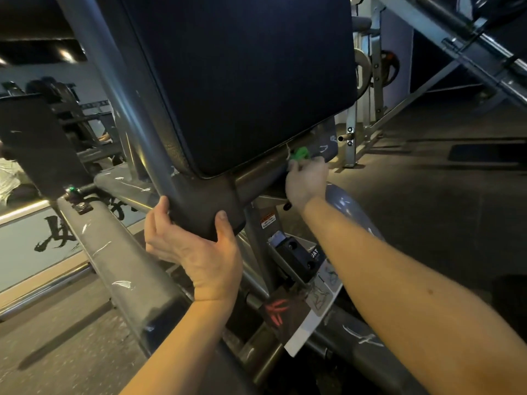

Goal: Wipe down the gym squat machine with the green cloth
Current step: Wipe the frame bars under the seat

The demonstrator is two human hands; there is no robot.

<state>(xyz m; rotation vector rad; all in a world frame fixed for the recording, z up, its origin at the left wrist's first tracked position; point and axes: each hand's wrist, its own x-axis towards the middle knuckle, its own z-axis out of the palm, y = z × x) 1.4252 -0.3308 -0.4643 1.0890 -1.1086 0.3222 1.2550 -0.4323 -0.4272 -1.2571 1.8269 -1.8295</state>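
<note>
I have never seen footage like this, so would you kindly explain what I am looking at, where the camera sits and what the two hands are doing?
This is a single picture from a wide-angle camera worn on a person's head. It looks forward and down along both bare forearms. The large dark blue pad is the squat machine's cushion, mounted on grey metal tubes. The left hand grips the dark joint just below the pad, with the thumb on one side and the fingers on the other. The right hand reaches further in and holds the green cloth, bunched up, against the frame by the pad's lower right edge. A small warning sticker sits on the post beneath.
</note>
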